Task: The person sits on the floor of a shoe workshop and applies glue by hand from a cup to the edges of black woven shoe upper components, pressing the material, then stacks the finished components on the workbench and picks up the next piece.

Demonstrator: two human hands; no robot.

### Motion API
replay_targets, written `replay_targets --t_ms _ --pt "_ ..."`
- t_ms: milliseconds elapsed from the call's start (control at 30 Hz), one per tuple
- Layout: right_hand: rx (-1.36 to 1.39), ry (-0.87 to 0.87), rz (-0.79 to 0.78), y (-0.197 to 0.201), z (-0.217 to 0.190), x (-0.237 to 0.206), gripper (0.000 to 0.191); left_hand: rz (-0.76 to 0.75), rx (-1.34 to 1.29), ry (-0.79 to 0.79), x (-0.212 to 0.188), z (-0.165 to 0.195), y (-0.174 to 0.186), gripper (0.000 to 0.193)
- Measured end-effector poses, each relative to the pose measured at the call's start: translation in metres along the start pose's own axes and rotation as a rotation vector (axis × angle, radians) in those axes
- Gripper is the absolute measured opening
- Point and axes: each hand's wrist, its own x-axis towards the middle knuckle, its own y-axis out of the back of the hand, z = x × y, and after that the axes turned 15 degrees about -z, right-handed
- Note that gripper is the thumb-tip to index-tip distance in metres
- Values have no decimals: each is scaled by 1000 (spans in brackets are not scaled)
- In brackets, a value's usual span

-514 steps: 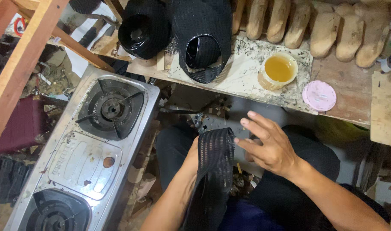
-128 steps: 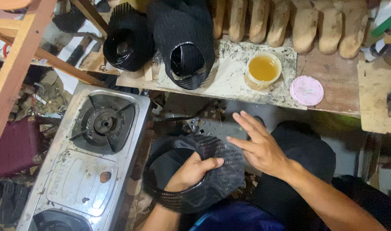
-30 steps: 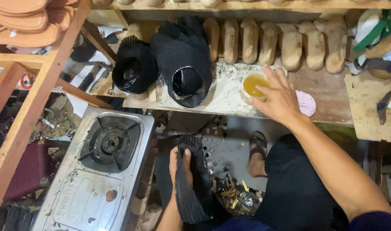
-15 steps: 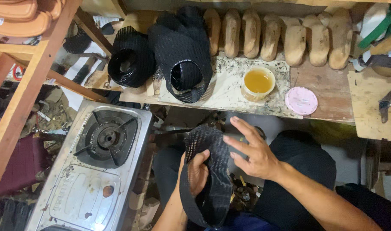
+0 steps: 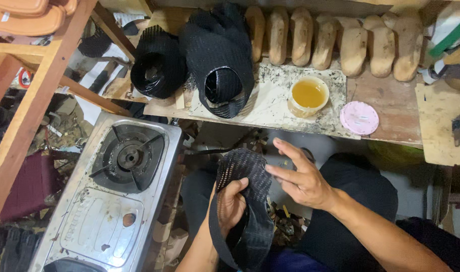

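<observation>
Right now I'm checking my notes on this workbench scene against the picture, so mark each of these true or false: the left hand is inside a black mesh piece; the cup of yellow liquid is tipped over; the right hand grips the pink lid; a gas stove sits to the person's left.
1. The left hand is tucked into the black mesh piece. True.
2. The cup of yellow liquid is tipped over. False: it stands upright on the bench.
3. The right hand grips the pink lid. False: the lid lies apart on the bench; the hand's open fingers touch the mesh piece.
4. A gas stove sits to the person's left. True.
</observation>
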Motion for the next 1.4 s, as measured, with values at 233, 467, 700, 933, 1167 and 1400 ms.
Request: replay_targets --t_ms 233,467,700,933,1167,1400 --pt "-253 31 38 2 -10 1 55 -145 128 4 -2 3 11 28" --pt "-265 -61 78 3 -8 9 59 -109 106 16 -1 4 1 34" --pt "287 -197 46 -6 -22 15 65 66 185 -43 3 13 -12 32" --pt "245 -420 -89 -4 -17 22 75 112 617 194 6 2 -6 19" --pt "-623 -441 106 64 69 42 40 195 650 155 7 -8 13 21" --pt "-574 -488 51 83 105 33 38 116 416 60 11 -10 24 21"
